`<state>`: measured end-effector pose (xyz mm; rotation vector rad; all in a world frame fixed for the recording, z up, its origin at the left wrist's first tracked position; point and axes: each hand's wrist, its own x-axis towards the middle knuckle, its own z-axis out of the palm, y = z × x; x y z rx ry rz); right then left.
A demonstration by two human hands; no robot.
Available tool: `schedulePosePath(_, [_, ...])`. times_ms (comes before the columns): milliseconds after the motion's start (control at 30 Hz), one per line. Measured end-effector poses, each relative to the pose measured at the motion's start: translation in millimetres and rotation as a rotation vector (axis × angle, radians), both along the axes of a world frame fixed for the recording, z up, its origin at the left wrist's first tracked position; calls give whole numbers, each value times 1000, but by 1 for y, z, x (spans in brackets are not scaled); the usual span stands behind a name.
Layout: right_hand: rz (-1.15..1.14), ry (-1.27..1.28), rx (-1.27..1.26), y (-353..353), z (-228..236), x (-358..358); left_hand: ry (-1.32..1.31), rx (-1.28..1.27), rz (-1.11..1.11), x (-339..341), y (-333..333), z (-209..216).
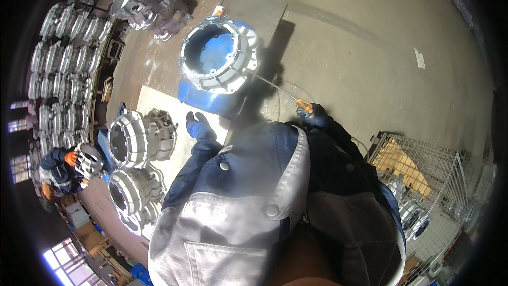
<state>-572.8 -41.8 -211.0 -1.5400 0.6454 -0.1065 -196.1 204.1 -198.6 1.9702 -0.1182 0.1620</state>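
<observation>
Right hand [315, 116], centre, is gripping orange-handled wand [304, 106], its length apparently giving reach to upper-centre housing [241, 55]; left hand [198, 126], centre-left, hanging open.

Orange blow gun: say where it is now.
In the head view, the orange blow gun is right of centre, in the right hand, its thin nozzle pointing toward the metal housing atop the blue support.

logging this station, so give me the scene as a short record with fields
left hand: nothing visible in it, near the blue stand
right hand: gripping the orange-handled tool
long thin rod: runs from the tool toward the metal housing; contact unclear
metal housing: on the blue stand
left side: two more housings; beyond, a co-worker in orange gloves
right side: wire cage
</observation>
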Motion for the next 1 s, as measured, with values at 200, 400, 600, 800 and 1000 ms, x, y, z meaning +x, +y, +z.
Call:
schedulePosePath(200, [-20,133,-545,3,-2,-17,640,-45,201,-27,92,-37])
schedulePosePath(400, [112,287,-868,0,90,7,708,8,163,-44,91,-32])
schedulePosePath(600, [383,215,-1016,4,173,83,662,105,130,-43,71,-29])
schedulePosePath(800, [489,201,-1152,5,213,173,563,224,88,-27,40,-31])
schedulePosePath(1000, [642,194,-1253,-7,239,234,366,389,102,22,7,-19])
